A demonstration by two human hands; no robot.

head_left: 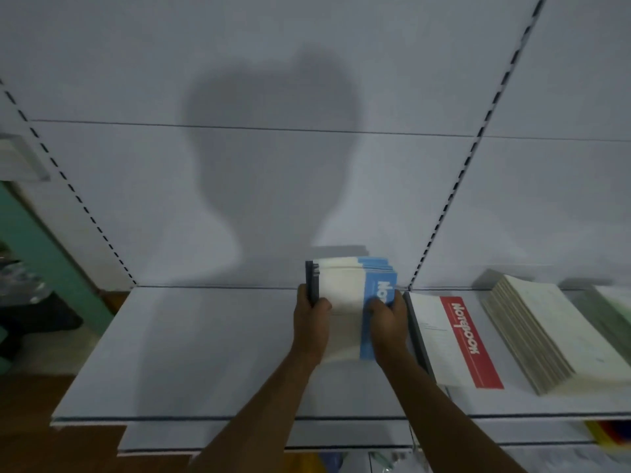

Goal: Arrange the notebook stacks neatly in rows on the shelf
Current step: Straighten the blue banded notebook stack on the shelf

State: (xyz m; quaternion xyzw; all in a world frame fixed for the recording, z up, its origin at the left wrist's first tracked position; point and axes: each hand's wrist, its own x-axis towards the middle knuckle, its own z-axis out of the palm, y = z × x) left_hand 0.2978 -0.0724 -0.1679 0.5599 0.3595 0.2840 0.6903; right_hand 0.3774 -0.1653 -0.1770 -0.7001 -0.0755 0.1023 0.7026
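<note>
A stack of white notebooks with a blue band [348,285] is held over the right part of the white shelf [205,353], its far end fanned out near the back panel. My left hand [312,322] grips the stack's dark spine side, thumb on top. My right hand [387,319] grips the blue band side, thumb on the cover. To the right lies a notebook stack with a red band [454,339], flat on the shelf and close to my right wrist.
Further right lies a thick pale stack [543,332], then a greenish stack [611,312] at the frame edge. A slotted upright [440,213] divides the back panel. A lower shelf edge [273,435] shows below. A green wall stands at the left.
</note>
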